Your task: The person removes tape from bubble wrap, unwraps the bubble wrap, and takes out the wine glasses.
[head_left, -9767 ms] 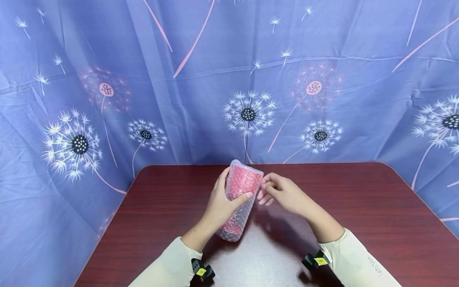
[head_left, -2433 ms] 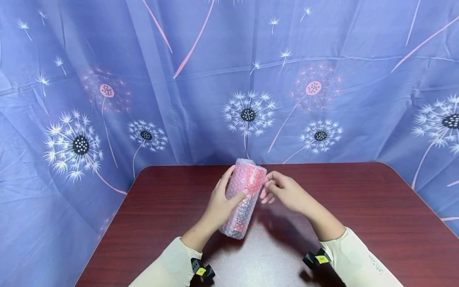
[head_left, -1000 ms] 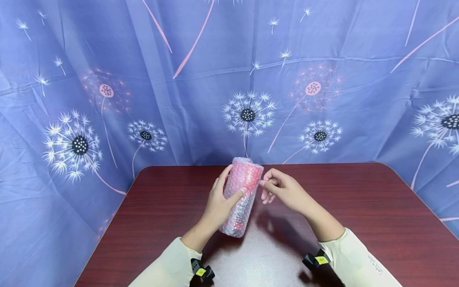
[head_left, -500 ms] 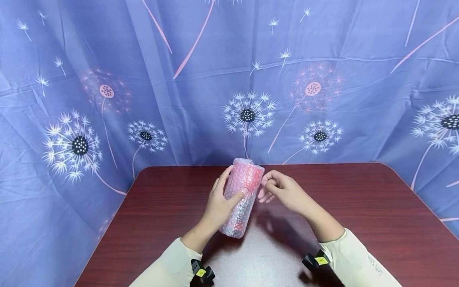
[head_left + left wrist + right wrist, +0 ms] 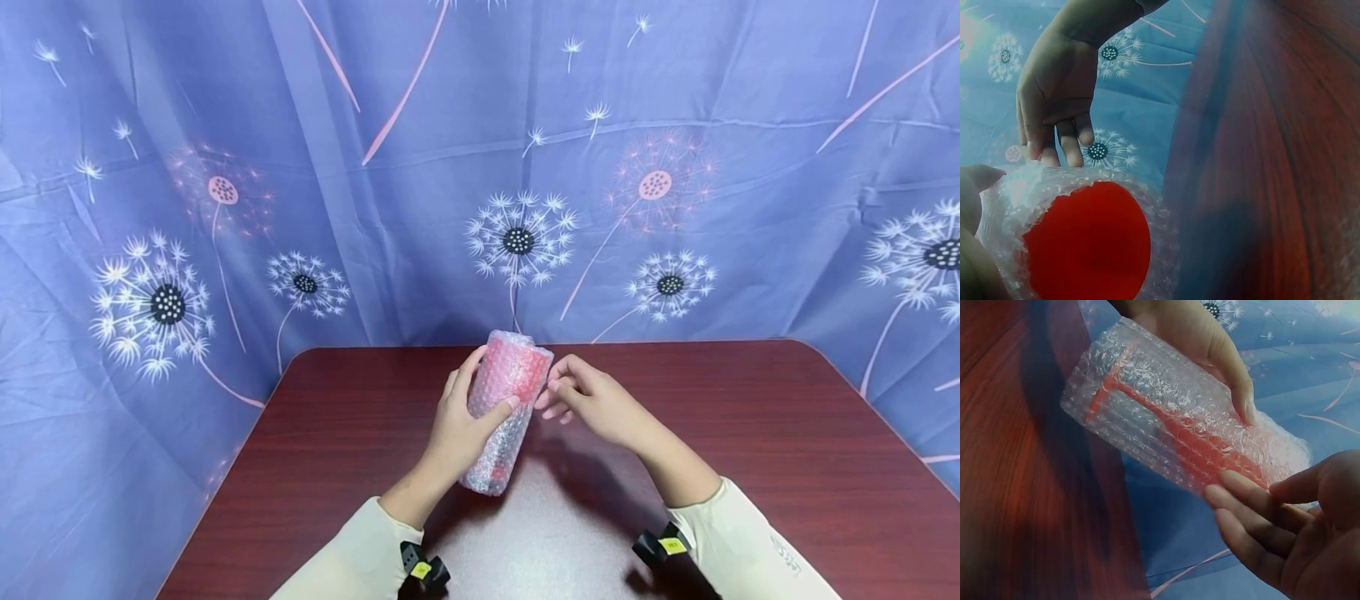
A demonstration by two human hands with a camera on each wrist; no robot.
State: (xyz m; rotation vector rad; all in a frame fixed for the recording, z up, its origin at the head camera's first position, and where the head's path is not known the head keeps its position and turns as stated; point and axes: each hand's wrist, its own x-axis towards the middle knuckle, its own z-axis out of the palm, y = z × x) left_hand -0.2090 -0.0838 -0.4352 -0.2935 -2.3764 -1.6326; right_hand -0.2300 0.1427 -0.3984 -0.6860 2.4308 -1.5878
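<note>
A red goblet (image 5: 1200, 447) lies inside a roll of bubble wrap (image 5: 1147, 381); its stem and bowl show through the plastic in the right wrist view. From below, the left wrist view shows its round red foot (image 5: 1094, 244) framed by the wrap. My left hand (image 5: 459, 425) grips the bundle from the left, thumb across the front and fingers round the far side. The bundle tilts, top leaning right. My right hand (image 5: 588, 400) is at the upper right edge, with relaxed fingertips (image 5: 1235, 481) touching the wrap. Whether they pinch the plastic cannot be made out.
A dark red wooden table (image 5: 750, 417) spreads below the hands. A blue curtain with dandelion prints (image 5: 420, 208) hangs behind its far edge. Each sleeved wrist carries a small black camera (image 5: 425, 567).
Since the oldest frame the bundle has turned round its long axis and stands a little more upright. Over the last second, my right fingertips shift slightly at its edge; my left hand keeps its grip.
</note>
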